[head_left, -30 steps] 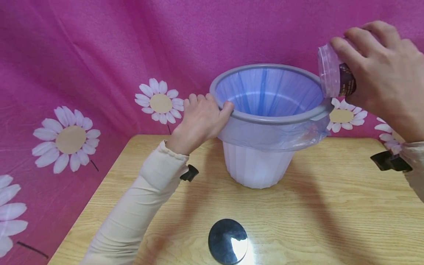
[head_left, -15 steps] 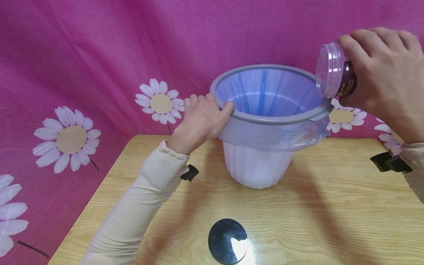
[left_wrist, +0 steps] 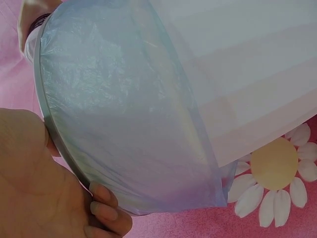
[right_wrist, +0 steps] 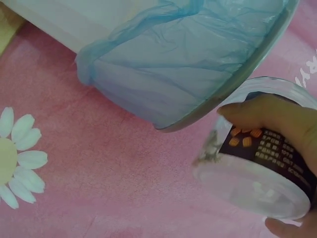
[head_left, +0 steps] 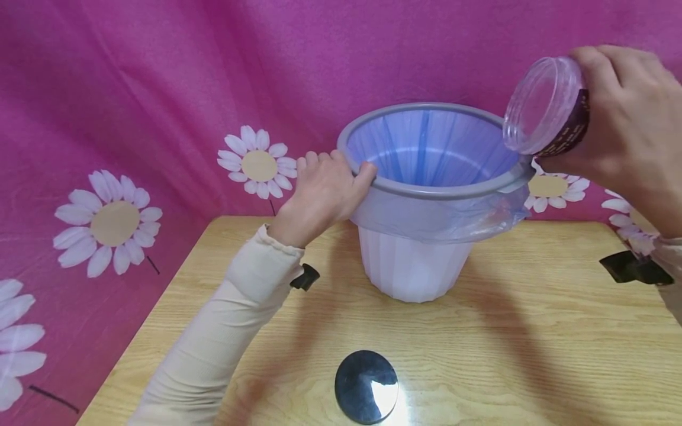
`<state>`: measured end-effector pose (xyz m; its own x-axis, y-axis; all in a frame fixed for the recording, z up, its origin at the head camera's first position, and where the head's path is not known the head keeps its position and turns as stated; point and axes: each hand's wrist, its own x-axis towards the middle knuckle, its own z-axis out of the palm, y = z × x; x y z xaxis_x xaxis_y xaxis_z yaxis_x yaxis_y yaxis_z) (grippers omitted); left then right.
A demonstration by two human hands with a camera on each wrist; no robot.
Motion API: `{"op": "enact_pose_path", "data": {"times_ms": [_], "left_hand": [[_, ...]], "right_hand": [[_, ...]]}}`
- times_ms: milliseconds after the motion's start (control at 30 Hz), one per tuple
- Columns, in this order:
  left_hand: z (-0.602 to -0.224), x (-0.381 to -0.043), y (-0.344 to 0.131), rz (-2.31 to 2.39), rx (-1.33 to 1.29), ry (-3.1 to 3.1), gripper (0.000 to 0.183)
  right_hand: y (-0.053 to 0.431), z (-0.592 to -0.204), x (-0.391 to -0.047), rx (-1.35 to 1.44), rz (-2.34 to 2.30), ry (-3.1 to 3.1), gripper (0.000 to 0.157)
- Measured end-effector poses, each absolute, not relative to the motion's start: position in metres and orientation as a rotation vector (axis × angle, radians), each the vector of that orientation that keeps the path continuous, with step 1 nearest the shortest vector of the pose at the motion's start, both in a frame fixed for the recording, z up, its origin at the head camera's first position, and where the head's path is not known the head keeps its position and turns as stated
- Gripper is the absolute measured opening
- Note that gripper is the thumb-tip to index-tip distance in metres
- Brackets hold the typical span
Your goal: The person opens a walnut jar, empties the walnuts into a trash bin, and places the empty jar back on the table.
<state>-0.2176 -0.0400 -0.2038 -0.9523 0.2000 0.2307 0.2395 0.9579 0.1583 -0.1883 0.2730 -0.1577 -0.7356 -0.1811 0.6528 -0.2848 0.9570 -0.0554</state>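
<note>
A white ribbed trash can [head_left: 415,269] with a grey rim ring [head_left: 426,192] stands on the table, a translucent blue bag [head_left: 426,148] lining it and folded over the outside. My left hand [head_left: 327,186] grips the ring at its left side; in the left wrist view its fingers [left_wrist: 106,206] curl round the rim. At the opposite side, my right hand [head_left: 634,118] holds a clear plastic jar [head_left: 546,103] with a dark printed label [right_wrist: 262,148]. The jar lies tilted, its uncapped mouth facing the can, its lower edge right at the rim. No contents show inside the jar.
A round black lid [head_left: 366,387] lies on the wooden table [head_left: 533,355] near its front. Behind the can hangs a magenta cloth [head_left: 160,89] with white daisies. A black strap mount [head_left: 634,267] sits at my right wrist.
My right hand has turned the jar so its mouth faces more toward the head camera, shifting slightly. The left hand and the can hold still.
</note>
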Motion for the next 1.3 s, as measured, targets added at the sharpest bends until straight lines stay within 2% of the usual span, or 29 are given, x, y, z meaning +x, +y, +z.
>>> {"op": "enact_pose_path", "data": {"times_ms": [500, 633, 800, 1133, 1300], "left_hand": [[-0.203, -0.219, -0.044, -0.266, -0.325, -2.885, 0.052], [-0.204, -0.218, -0.044, -0.280, -0.322, -2.889, 0.052], [-0.210, -0.216, -0.043, -0.287, -0.311, -2.870, 0.051], [-0.215, -0.215, -0.043, -0.250, -0.304, -2.818, 0.048], [-0.215, -0.216, -0.042, -0.248, -0.313, -2.812, 0.048]], "right_hand": [[0.282, -0.165, -0.186, 0.350, 0.501, -2.400, 0.108], [0.287, -0.174, -0.185, 0.333, 0.667, -2.370, 0.103], [0.292, -0.186, -0.181, 0.241, 0.902, -2.317, 0.105], [0.313, -0.213, -0.178, 0.084, 1.080, -2.333, 0.099], [0.324, -0.229, -0.175, 0.121, 1.167, -2.302, 0.100]]}}
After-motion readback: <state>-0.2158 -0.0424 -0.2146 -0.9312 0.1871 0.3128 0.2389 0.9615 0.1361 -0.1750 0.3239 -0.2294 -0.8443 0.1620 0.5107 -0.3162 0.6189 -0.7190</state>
